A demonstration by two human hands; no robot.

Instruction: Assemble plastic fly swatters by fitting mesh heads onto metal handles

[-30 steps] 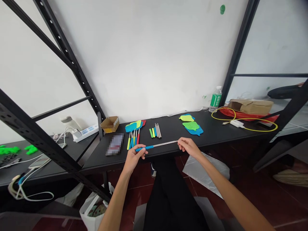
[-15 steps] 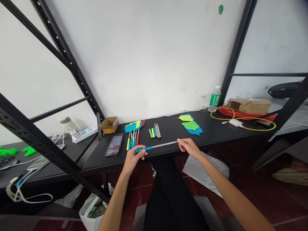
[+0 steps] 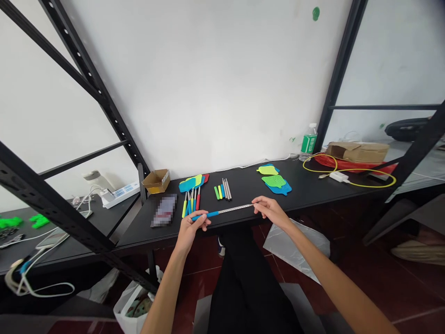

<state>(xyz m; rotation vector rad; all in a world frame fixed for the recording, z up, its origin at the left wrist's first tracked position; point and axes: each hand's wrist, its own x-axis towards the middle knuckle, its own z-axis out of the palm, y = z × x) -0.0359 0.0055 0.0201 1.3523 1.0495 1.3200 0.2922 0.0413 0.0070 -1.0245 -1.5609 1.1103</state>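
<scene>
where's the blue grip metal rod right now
In the head view, the blue-gripped metal swatter handle is held crosswise between the left hand and right hand, at the front edge of the black table, just below the loose metal rods.

No legible text anywhere. Green label on water bottle (image 3: 308,144): pale characters, too small to read. Small carton (image 3: 156,181): white sticker (image 3: 166,176) along edge, print unreadable. Power strip (image 3: 120,192): small blue markings on white casing, too tiny to make out. Charger (image 3: 338,176) on tabletop (image 3: 243,185): white, no marks resolved. Rectangular item (image 3: 164,210) lying on tabletop left of swatters: pixelated, any print obscured. Green round sticker (image 3: 315,13) on wall: no characters discernible.
</scene>
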